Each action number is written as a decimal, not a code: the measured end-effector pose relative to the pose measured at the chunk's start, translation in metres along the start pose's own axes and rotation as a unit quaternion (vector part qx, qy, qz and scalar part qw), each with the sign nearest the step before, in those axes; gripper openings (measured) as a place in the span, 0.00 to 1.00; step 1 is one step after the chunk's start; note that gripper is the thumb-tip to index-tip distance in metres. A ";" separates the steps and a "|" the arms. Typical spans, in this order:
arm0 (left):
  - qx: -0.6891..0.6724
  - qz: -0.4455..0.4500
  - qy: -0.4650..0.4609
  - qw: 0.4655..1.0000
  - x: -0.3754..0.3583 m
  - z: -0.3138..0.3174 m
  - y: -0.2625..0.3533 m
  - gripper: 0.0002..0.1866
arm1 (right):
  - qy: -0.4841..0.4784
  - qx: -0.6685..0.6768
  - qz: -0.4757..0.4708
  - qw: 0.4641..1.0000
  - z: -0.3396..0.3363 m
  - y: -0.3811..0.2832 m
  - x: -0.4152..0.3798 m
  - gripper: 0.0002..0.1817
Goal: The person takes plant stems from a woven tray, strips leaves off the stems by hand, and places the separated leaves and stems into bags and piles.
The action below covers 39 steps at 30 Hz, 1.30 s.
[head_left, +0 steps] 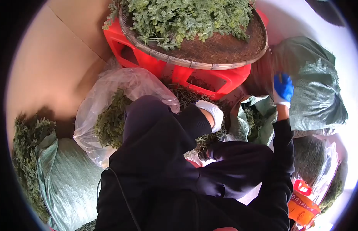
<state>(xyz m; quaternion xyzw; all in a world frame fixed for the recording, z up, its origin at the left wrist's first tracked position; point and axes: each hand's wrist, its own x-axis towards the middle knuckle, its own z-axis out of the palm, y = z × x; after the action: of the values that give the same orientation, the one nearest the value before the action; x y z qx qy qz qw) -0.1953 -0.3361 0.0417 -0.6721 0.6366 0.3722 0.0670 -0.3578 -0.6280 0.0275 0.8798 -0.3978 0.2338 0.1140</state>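
My right hand [283,89], in a white glove with blue-coated fingers, is raised in front of a large green sack [319,82]. Its fingers are curled together; anything they hold is too small or blurred to make out. My left hand [213,112], in a white glove, hangs over a loose heap of thin stems [186,96] between my knees, its fingers hidden from view. Below my right hand, an open green sack [241,119] has leafy sprigs inside. Green sprigs [186,19] are piled on a round woven tray [225,48].
Red plastic stools [234,79] support the tray. A clear plastic bag [90,104] of greenery stands at the left, beyond a green woven sack [73,177]. At the lower right are a filled bag [309,158] and an orange container [302,210].
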 end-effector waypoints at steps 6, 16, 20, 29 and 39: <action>0.022 0.034 -0.014 0.999 0.016 -0.004 0.030 0.20 | 0.023 0.367 -0.185 0.911 -0.038 -0.136 0.039 0.21; 0.046 0.075 -0.061 0.994 0.030 0.002 0.045 0.22 | -0.240 0.238 -0.043 0.940 -0.009 -0.260 0.096 0.55; -0.020 0.081 0.013 0.996 0.049 0.022 0.018 0.21 | -0.254 0.192 -0.006 0.948 0.043 -0.263 0.103 0.46; -0.043 -0.005 0.019 0.999 0.002 -0.025 0.008 0.23 | -0.186 0.310 -0.117 0.925 -0.028 -0.179 0.076 0.24; -0.358 0.049 0.572 0.737 -0.012 -0.051 -0.018 0.11 | -0.166 0.606 -0.064 0.776 -0.106 -0.102 0.040 0.13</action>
<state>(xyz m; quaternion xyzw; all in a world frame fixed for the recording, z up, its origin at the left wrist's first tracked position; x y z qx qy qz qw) -0.1565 -0.3517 0.0786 -0.7004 0.4075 0.1211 -0.5733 -0.2916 -0.5457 0.1375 0.8156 -0.1298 0.2686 -0.4958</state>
